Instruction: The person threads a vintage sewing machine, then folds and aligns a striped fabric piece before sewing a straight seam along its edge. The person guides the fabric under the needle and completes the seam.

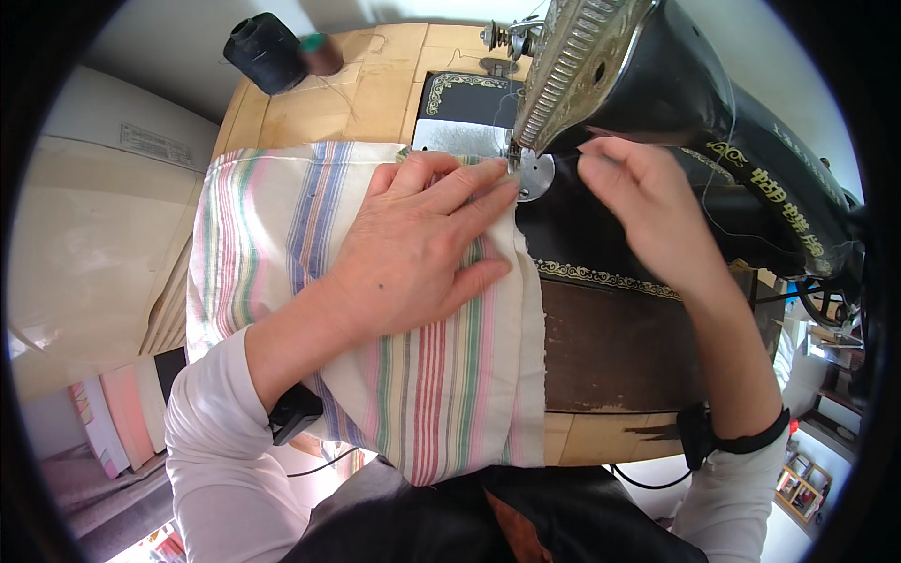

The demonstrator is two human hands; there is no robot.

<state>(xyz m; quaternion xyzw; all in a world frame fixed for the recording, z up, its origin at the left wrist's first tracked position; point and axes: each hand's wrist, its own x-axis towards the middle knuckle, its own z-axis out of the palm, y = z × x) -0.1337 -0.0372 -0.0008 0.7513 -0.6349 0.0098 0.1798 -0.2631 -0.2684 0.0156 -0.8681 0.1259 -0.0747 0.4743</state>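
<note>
Two hands in frame, both the person's own, one dark wristband on each forearm. Left hand (422, 244) lies flat, palm down, on one piece of striped cloth (282, 225); fingers (469, 192) spread wide and straight, gripping nothing, just pressing the fabric onto the counter (375, 94). The cloth runs under that palm, its near edge hanging off the counter toward the person's lap, its far right corner reaching the needle area just past the fingertips. Right hand (648, 211) sits to the right of the cloth, on the black bed of one sewing machine (676, 84); its fingers are curled narrow, tips pinched together close beside the round metal plate (535, 175). Can't tell if they hold thread. Right above both sets of fingertips: one ribbed metal faceplate of the machine head. Farther out, beyond the left fingers at the counter's far edge: one black thread spool (266, 52), one smaller brown spool (321, 53) touching it.
</note>
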